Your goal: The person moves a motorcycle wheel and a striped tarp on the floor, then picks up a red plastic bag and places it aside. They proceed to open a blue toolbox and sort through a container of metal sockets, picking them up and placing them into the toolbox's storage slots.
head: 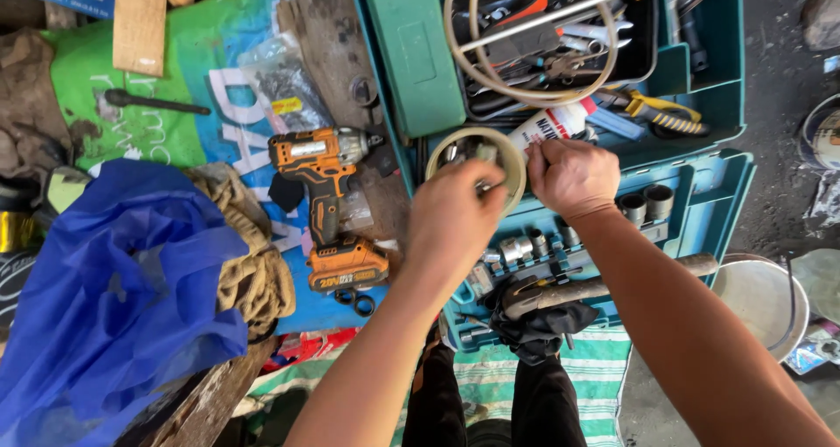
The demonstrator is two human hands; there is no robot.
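Item: small round container (477, 154), centre of frame, above the open teal toolbox (722, 185). Left hand (451, 215) has its grip closed on the near rim; right hand (573, 178) pinches the far rim. Surroundings: orange cordless drill (325, 204) centre left, blue plastic sheet (114, 298) lower left, coiled hose (525, 40) top centre, sockets (647, 204) right of centre, hammer (577, 291) below the hands.

The floor (779, 80) is dark, gritty ground, bare at the far right. A green and blue printed sheet (188, 106) covers it at the far left, carrying an orange cordless driver (328, 204), a coiled rope (249, 254) and a blue plastic bag (114, 298). A teal toolbox (717, 185) stands right of centre, a striped mat (595, 368) near it.
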